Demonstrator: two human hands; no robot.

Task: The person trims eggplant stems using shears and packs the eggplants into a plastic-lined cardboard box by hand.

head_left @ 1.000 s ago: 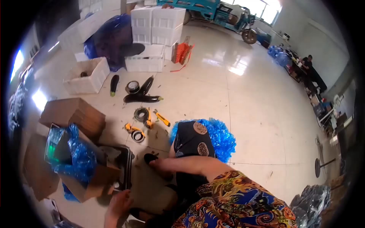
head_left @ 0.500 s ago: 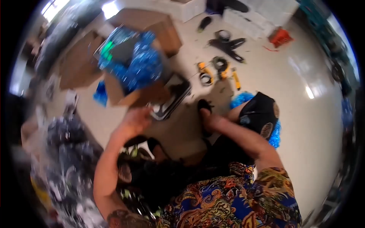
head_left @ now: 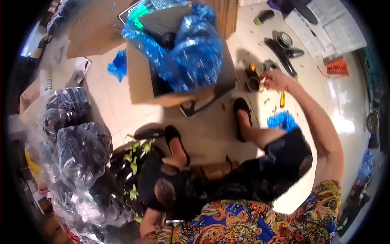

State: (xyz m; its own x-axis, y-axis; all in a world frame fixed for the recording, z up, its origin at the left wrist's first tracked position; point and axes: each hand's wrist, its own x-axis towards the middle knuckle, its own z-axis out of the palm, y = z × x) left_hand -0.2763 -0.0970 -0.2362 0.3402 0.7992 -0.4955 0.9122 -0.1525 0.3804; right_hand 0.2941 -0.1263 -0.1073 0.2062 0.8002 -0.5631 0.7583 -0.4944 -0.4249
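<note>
My right hand (head_left: pixel 277 80) reaches down to the floor at the upper right, with its fingers drawn together beside a greenish tape roll (head_left: pixel 269 65). What its fingertips hold is too small to make out. Just left of them lies a tape dispenser (head_left: pixel 252 81) with a yellow part, and below them a yellow cutter (head_left: pixel 282 99). Of my left arm only a part shows at the bottom, by my knee; the hand is out of sight. In front of my feet stands an open carton (head_left: pixel 140 77) lined with blue plastic (head_left: pixel 199 53), with a dark eggplant (head_left: pixel 167 40) inside.
Eggplants (head_left: pixel 280 55) and another tape roll (head_left: pixel 284 39) lie on the floor beyond my right hand. White foam boxes (head_left: pixel 341 28) stand at the upper right, near a red bundle (head_left: pixel 337 67). Plastic-wrapped eggplants (head_left: pixel 79 154) are piled at the left, loose ones (head_left: pixel 122 166) beside my leg.
My right hand has moved from beside my foot out to the tape rolls. My left hand has left the carton's edge and gone out of sight. The view has shifted, with the carton now nearer the centre.
</note>
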